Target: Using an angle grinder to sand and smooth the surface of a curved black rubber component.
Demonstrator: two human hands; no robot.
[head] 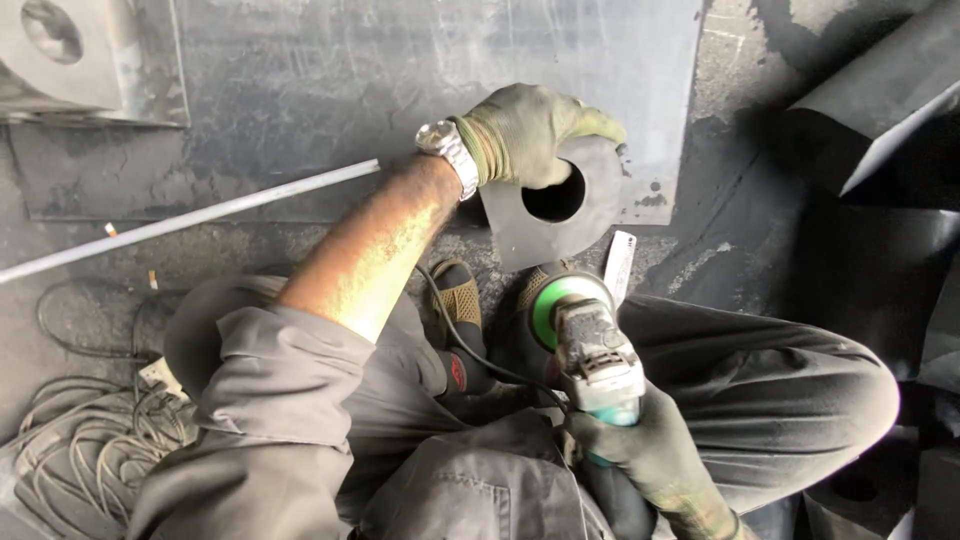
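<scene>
Steel plate (560, 215), dark with a round hole, stands tilted on the floor (720, 150) between the person's feet, the gloved left hand (525, 130) closed over its top edge. Right hand (640, 445) grips the angle grinder (590, 340), disc just beside the plate's lower edge. Its cable (460, 340) trails close underneath; it could probably snag, and a one-handed hold could let the plate kick.

Left hand (530, 130), gloved, grips top edge of steel plate (590, 215) with round hole. Right hand (650, 450) holds angle grinder (590, 345), disc just below plate. Cable coil (90, 440) at left.
</scene>
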